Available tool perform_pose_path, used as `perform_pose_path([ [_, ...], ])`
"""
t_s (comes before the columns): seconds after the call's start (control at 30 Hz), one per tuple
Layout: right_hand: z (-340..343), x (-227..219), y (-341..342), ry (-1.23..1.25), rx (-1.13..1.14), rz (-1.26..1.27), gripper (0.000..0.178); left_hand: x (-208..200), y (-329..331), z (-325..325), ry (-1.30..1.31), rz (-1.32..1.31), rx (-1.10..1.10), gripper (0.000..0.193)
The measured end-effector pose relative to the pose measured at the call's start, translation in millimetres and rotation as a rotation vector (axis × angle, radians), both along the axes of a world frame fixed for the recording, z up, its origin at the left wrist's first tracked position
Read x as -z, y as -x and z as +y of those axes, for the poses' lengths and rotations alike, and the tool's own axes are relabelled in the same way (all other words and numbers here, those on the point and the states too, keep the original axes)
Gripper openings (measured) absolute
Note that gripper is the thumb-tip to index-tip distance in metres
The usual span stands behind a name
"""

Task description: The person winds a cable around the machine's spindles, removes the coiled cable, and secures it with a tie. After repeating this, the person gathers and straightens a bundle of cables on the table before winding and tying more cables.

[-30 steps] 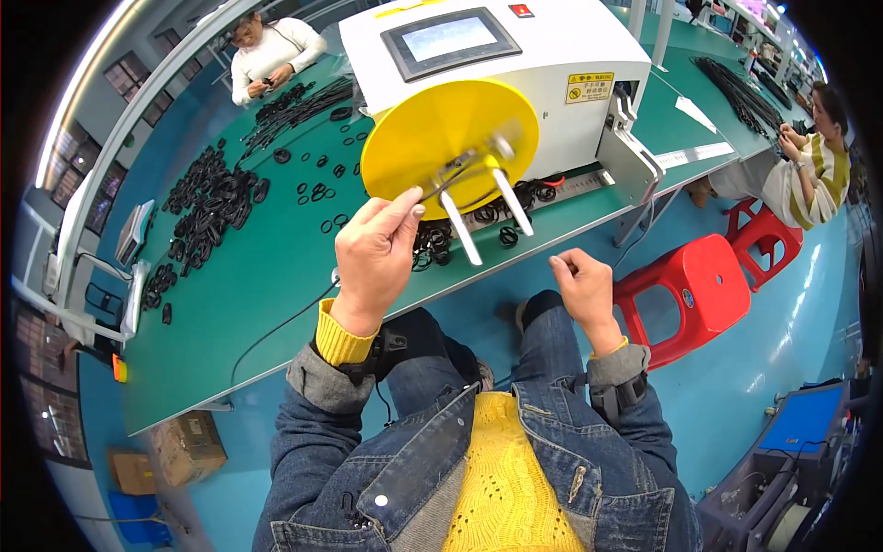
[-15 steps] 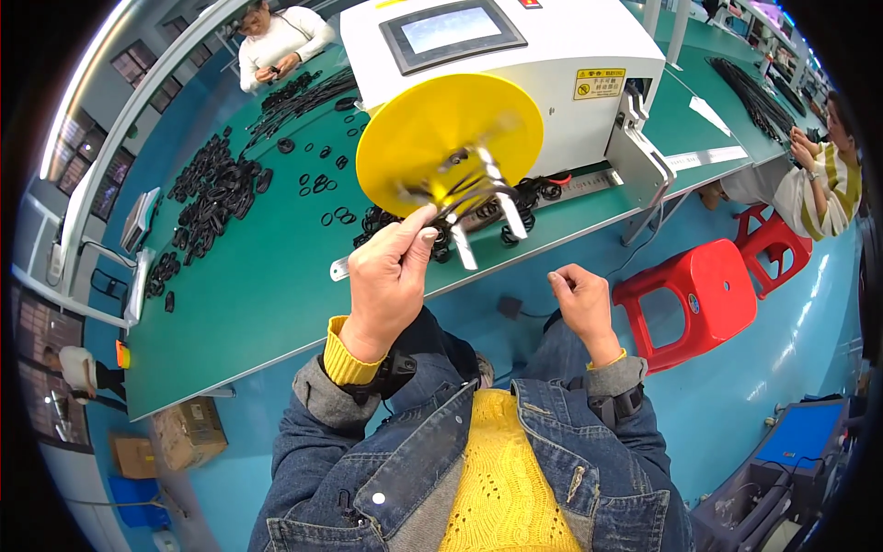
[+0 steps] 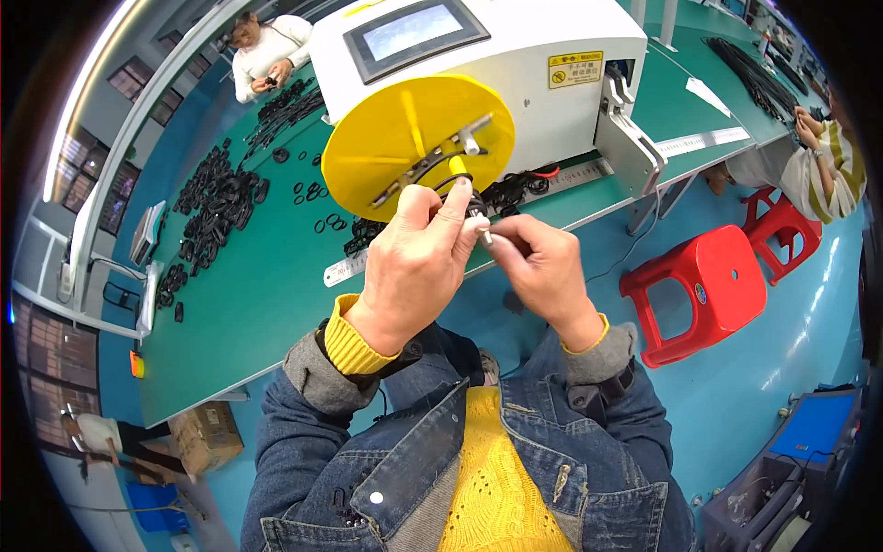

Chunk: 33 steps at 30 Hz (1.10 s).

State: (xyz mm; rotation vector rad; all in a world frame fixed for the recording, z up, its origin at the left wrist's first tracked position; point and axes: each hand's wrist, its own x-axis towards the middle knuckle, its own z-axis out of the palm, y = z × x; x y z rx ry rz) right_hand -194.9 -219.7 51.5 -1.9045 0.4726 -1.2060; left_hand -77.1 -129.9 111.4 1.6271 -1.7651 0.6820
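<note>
Left hand (image 3: 409,262): fingers curled, index and thumb drawn close about the black cable (image 3: 475,208). Right hand (image 3: 544,271): thumb and fingertips nearly together at the peg tip (image 3: 487,237); whether they grip cable, cannot tell.

Cable: bunched at the peg, before the yellow disc (image 3: 368,138); judged light, flexible, springy, best held by the gathered strands.

Cardboard box (image 3: 207,440): floor, left; contents not visible. Dark bin (image 3: 727,515): floor, right; contents unclear.

White machine (image 3: 543,120): on the green surface (image 3: 248,313), behind the disc.

blue denim jacket (image 3: 405,455), pale button (image 3: 376,498) | turned-back grey cuffs (image 3: 315,375) | yellow openwork knit top (image 3: 487,483) | black wrist straps (image 3: 586,399)
</note>
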Motion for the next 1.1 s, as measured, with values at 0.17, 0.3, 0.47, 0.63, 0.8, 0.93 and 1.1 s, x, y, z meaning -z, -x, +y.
perform_pose_path([
  [0.17, 1, -2, -9, -0.059, -0.088, -0.044, 0.012, -12, 11, 9, -0.130, -0.056, -0.229, 0.024],
  [0.3, 1, 1, -15, -0.305, -0.213, -0.044, 0.015, -9, 4, 12, -0.126, -0.084, -0.217, 0.016],
  [0.47, 3, -2, -14, -0.528, -0.333, -0.071, 0.017, -12, -1, 12, -0.116, -0.116, -0.177, 0.013],
  [0.63, -4, -1, -20, -0.454, -0.321, -0.038, 0.017, -2, 0, 13, -0.017, 0.163, -0.100, 0.013],
  [0.8, -3, 0, -24, -0.419, -0.253, -0.042, 0.014, -1, 5, 16, -0.020, -0.166, -0.178, 0.015],
  [0.93, -3, -2, -21, -0.445, -0.270, -0.064, 0.011, -7, -3, 16, -0.132, 0.046, -0.153, 0.018],
  [1.1, -16, 3, -21, -0.261, -0.180, 0.016, 0.014, -4, -10, 7, -0.130, 0.188, -0.148, 0.028],
])
